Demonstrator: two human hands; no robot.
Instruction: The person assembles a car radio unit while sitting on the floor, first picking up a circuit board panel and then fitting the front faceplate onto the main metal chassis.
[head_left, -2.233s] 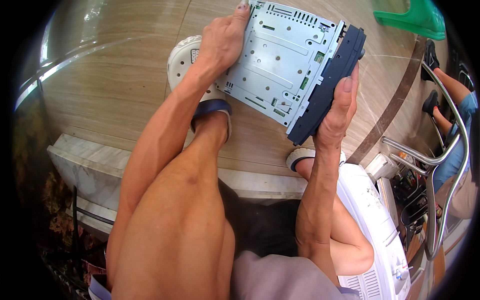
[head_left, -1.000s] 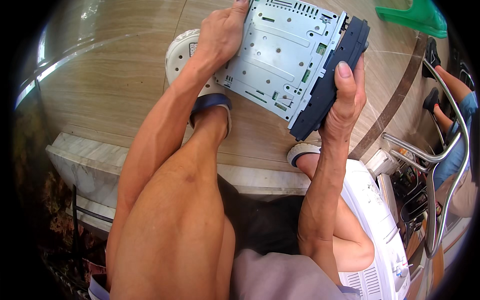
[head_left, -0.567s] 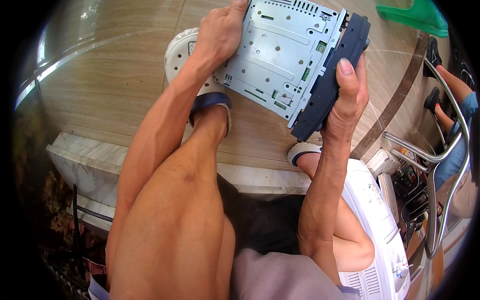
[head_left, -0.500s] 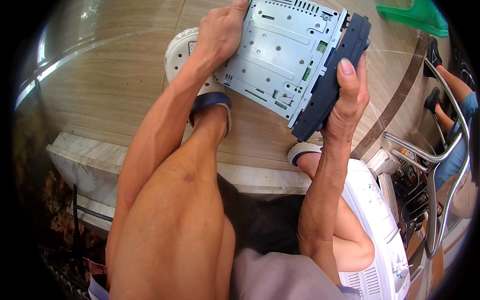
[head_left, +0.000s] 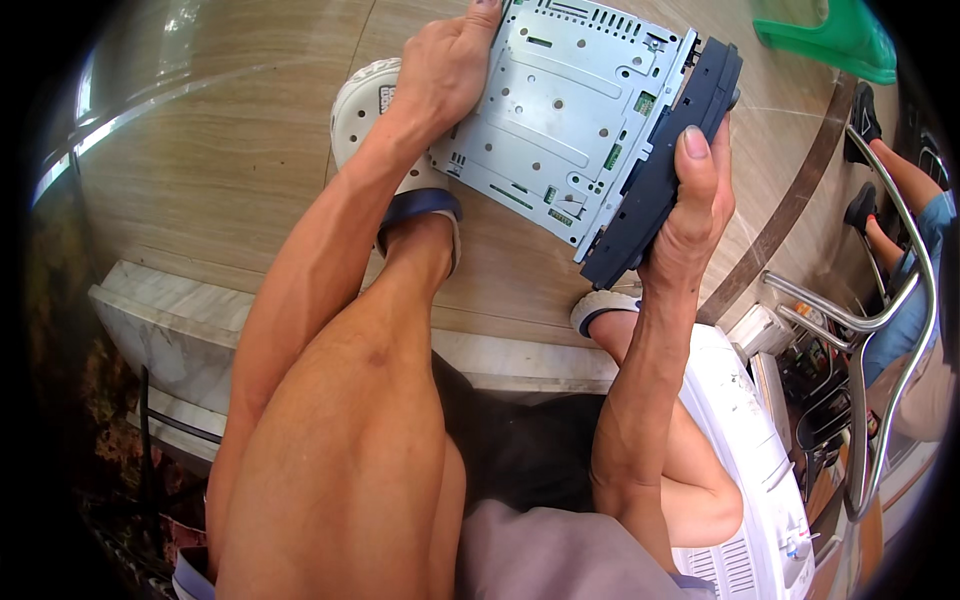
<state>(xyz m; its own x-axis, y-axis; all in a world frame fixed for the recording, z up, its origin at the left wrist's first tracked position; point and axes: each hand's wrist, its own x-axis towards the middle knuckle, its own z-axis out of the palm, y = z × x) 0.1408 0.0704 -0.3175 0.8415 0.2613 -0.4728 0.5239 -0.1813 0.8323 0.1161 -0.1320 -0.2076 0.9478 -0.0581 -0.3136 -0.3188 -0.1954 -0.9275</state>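
The flat silver-grey sheet-metal chassis [head_left: 565, 110], a car-stereo-style box with punched slots and small green connector tabs along its edges, is held up in the air over the person's knees, at about twelve o'clock in the head view, tilted so that its broad underside faces the camera. The left hand [head_left: 445, 75] is closed over its ten o'clock corner, thumb on the plate and the other fingers wrapped out of sight behind it. The right hand [head_left: 695, 215] grips the long black plastic faceplate [head_left: 665, 165] that runs down the chassis's three o'clock edge, thumb pressed flat on the front and the remaining fingers curled round the far side.

The likeliest trouble is at that faceplate. It looks like a clip-on part, and half the weight hangs from it. If the clips give, the metal box could swing loose from the right hand and drop from the left's corner grip onto the tan wood-grain tiled floor [head_left: 210, 170] or the foot in the white perforated clog [head_left: 375, 110] directly beneath at nine o'clock.

The stamped edges and tabs look sharp, so a slip of the left fingers along the rim could cut them. The exposed green connectors near the five o'clock edge could bend if squeezed.

A white plastic fan housing [head_left: 750, 450] lies at four o'clock beside the right leg, close enough to be struck by a falling unit.
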